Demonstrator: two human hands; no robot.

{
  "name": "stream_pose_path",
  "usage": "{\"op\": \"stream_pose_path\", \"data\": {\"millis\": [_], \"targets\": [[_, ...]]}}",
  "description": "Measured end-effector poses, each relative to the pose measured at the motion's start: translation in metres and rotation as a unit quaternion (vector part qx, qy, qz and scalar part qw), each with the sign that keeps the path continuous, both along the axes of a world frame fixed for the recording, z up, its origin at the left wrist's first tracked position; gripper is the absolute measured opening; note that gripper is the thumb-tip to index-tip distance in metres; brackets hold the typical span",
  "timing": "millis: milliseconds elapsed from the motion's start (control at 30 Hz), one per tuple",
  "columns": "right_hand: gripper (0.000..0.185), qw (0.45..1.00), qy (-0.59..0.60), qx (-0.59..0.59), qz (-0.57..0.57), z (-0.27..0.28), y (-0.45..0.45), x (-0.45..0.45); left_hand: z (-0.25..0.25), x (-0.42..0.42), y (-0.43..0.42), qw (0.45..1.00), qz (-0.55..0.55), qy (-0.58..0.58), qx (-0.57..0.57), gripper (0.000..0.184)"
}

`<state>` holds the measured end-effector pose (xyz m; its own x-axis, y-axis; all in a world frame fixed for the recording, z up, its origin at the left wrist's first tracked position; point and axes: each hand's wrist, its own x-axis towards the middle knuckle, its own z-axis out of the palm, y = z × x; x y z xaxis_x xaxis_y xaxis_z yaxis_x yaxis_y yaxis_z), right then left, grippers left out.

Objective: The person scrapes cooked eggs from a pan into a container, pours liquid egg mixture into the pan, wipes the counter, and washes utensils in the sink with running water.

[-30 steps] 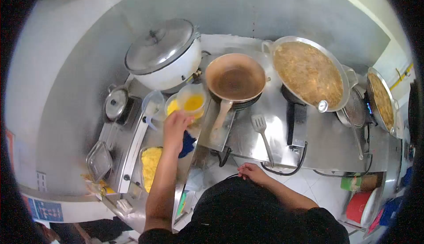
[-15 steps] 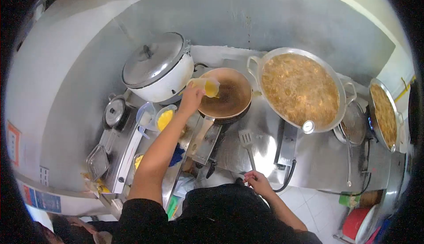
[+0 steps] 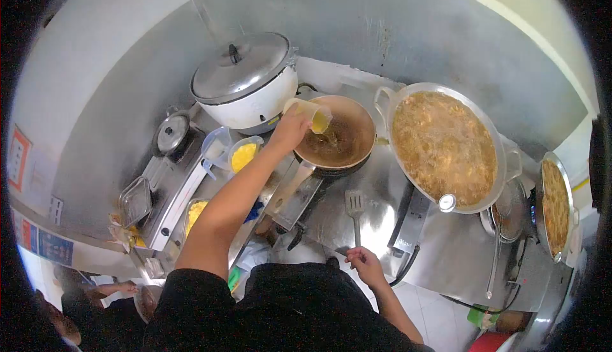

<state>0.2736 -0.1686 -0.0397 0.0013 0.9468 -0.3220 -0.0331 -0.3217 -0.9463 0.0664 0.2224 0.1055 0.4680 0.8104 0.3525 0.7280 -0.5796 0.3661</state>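
Observation:
My left hand (image 3: 292,131) is closed around a translucent measuring cup (image 3: 315,117) tipped over a frying pan (image 3: 347,138). Yellow liquid shows inside the cup's lip, and a thin trickle seems to run down into the pan. The pan's handle (image 3: 290,188) points back toward me, under my forearm. Lower down, my right hand (image 3: 364,265) has its fingers closed at the handle end of a slotted spatula (image 3: 354,207), whose blade is over the steel counter. Left of my forearm are a tub of yellow food (image 3: 244,156) and a clear jug (image 3: 217,146).
A wide wok of bubbling oil (image 3: 444,145) with a thermometer (image 3: 447,203) stands at the right, another wok (image 3: 556,202) beyond it. Behind the pan is a large lidded white pot (image 3: 245,107). A small lidded pot (image 3: 172,133) sits left. Another person's hand (image 3: 127,287) shows lower left.
The cup has tipped further, and liquid now shows in the pan. My view has shifted, so the stove appears further right. Another person's arm with a bowl has come into view.

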Motion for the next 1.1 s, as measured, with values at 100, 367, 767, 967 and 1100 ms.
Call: {"op": "stream_pose_path", "data": {"millis": [100,367,767,967,1100], "targets": [[0.015,1.0,-0.006,0.002,0.008,0.004,0.002,-0.002,0.007,-0.003,-0.006,1.0,-0.003,-0.012,0.013,0.033],[0.015,0.999,-0.023,-0.029,0.019,0.019,0.005,-0.009,0.0,-0.011,0.003,0.998,-0.019,-0.024,0.055,0.023],[0.018,0.998,-0.046,-0.013,0.044,0.015,0.006,-0.016,0.007,-0.01,-0.004,0.998,-0.001,-0.063,0.03,0.022],[0.017,0.997,-0.045,-0.007,0.065,0.022,0.011,-0.021,-0.007,-0.013,0.01,0.986,0.0,-0.113,0.12,0.023],[0.014,0.996,-0.045,-0.007,0.071,0.02,0.015,-0.026,0.008,-0.01,-0.005,0.97,0.082,-0.227,-0.012,0.024]]}}
